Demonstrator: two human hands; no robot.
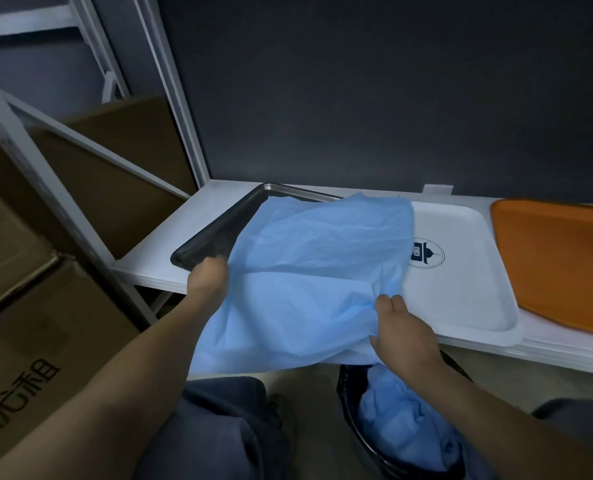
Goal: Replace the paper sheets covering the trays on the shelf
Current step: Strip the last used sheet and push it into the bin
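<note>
Against a dark wall (357, 98), a white shelf (156, 265) ran across the middle of the frame. At its front edge I watched the right hand (400, 330) pinching the blue paper sheet (309, 278). The fingers were curled into the sheet's lower right edge, and the paper bunched where they gripped it. The left hand (206, 277) was at the sheet's left edge, just beside the near corner of a dark metal tray (215, 233). Its fingers were hidden behind the paper, so I could not tell whether it gripped the sheet, the tray or nothing.

The sheet lay rumpled over most of that tray. Its near part hung down past the shelf front toward the lower centre of the frame, and its right edge overlapped the left side of a white tray (461, 271). That tray was uncovered and showed a dark printed emblem. Right of it, at the frame's right edge, sat an orange tray (558, 261), also uncovered.

Below the right forearm, in the lower centre, a dark bin (348, 410) held crumpled blue sheets (402, 420). Brown cardboard boxes (45, 323) filled the left of the frame, behind the white shelf frame (180, 98).
</note>
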